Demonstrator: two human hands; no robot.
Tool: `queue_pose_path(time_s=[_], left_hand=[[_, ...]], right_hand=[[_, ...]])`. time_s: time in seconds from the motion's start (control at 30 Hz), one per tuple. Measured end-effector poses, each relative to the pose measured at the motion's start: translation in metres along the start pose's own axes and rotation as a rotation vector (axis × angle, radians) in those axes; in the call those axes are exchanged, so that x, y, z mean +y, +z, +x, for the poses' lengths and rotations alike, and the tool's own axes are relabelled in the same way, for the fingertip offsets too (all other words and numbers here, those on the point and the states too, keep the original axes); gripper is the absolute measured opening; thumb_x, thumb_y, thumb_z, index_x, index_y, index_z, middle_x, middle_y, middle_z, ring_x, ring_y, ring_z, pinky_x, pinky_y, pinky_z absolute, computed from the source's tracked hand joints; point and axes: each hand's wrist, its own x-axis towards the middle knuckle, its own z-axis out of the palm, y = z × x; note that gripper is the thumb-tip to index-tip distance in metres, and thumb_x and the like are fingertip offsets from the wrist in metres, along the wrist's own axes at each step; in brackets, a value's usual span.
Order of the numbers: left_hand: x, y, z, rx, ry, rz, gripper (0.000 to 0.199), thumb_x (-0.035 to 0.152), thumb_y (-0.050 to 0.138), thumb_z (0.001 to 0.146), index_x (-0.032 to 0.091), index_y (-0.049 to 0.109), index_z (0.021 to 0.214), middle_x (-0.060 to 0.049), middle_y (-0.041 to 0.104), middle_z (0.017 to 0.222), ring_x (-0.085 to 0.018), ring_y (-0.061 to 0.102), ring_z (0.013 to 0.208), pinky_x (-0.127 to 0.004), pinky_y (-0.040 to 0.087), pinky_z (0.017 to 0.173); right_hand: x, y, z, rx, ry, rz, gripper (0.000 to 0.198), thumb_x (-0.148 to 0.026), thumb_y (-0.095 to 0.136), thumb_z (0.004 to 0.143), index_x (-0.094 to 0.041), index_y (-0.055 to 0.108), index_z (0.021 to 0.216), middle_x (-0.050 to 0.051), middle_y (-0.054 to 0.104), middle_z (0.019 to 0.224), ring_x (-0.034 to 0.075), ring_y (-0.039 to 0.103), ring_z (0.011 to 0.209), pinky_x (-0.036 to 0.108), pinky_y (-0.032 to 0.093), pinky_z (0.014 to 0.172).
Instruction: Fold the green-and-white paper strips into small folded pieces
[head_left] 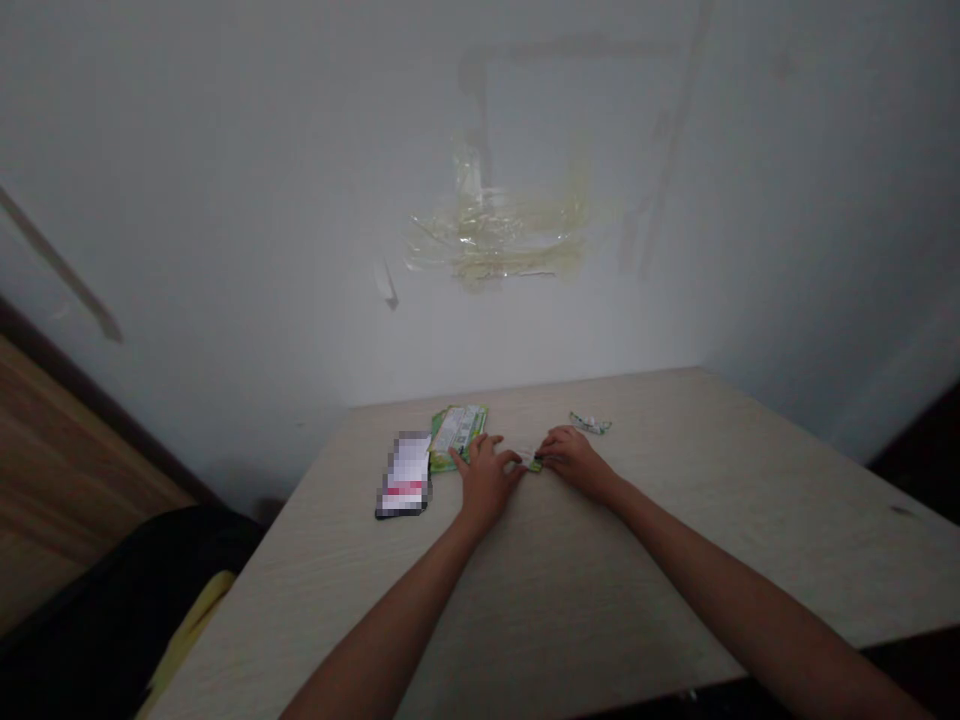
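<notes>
A small white-and-green piece of wrapper (527, 459) lies low over the tabletop between my two hands. My left hand (487, 480) holds its left edge with thumb and index finger, while its other fingers spread toward a larger green packet (459, 432). That packet has a pale printed label. At the wrapper's right end, my right hand (576, 462) pinches the edge with its fingers closed together. My fingers cover part of the wrapper, so its full shape and any contents are hidden.
A phone (409, 470) with a lit, blurred screen lies left of the green packet. Beyond my right hand is a crumpled green-and-white wrapper scrap (591, 424). The pale wooden table (675, 430) meets a wall (300, 200) patched with clear tape (502, 240). Dark and yellow cloth (187, 620) lies at lower left.
</notes>
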Motion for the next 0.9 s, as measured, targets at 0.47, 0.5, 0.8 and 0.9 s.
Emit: queue_pose_path(time_s=[0.47, 0.5, 0.8, 0.9], left_hand=[[-0.001, -0.001, 0.002, -0.020, -0.012, -0.016, 0.015, 0.044, 0.063, 0.085, 0.037, 0.075, 0.091, -0.002, 0.057, 0.132, -0.029, 0.037, 0.134, -0.073, 0.003, 0.110], [0.000, -0.001, 0.002, -0.024, -0.015, -0.014, 0.015, 0.043, 0.063, 0.085, 0.037, 0.075, 0.091, -0.002, 0.057, 0.133, -0.029, 0.037, 0.134, -0.072, 0.003, 0.110], [0.001, -0.002, 0.002, -0.006, -0.017, -0.022, 0.015, 0.041, 0.062, 0.086, 0.034, 0.075, 0.089, -0.001, 0.056, 0.134, -0.028, 0.038, 0.134, -0.071, 0.005, 0.111], [0.002, -0.001, 0.003, 0.001, -0.019, -0.035, 0.016, 0.041, 0.062, 0.087, 0.033, 0.075, 0.088, -0.001, 0.057, 0.132, -0.028, 0.040, 0.133, -0.070, 0.005, 0.112]], right_hand=[[0.005, 0.006, -0.003, 0.051, 0.090, -0.006, 0.011, -0.027, 0.066, 0.086, -0.024, 0.076, 0.091, 0.007, 0.069, 0.097, 0.025, 0.053, 0.107, 0.042, 0.040, 0.096], [0.006, 0.007, -0.003, 0.053, 0.098, -0.007, 0.011, -0.028, 0.066, 0.086, -0.024, 0.076, 0.091, 0.007, 0.069, 0.097, 0.025, 0.052, 0.108, 0.042, 0.040, 0.097], [0.008, 0.010, -0.003, 0.056, 0.181, -0.016, 0.012, -0.030, 0.066, 0.085, -0.021, 0.073, 0.087, 0.008, 0.067, 0.097, 0.024, 0.054, 0.104, 0.041, 0.038, 0.096], [0.006, 0.011, -0.001, 0.051, 0.194, -0.017, 0.014, -0.030, 0.063, 0.087, -0.019, 0.072, 0.088, 0.008, 0.066, 0.095, 0.023, 0.054, 0.101, 0.040, 0.038, 0.095]])
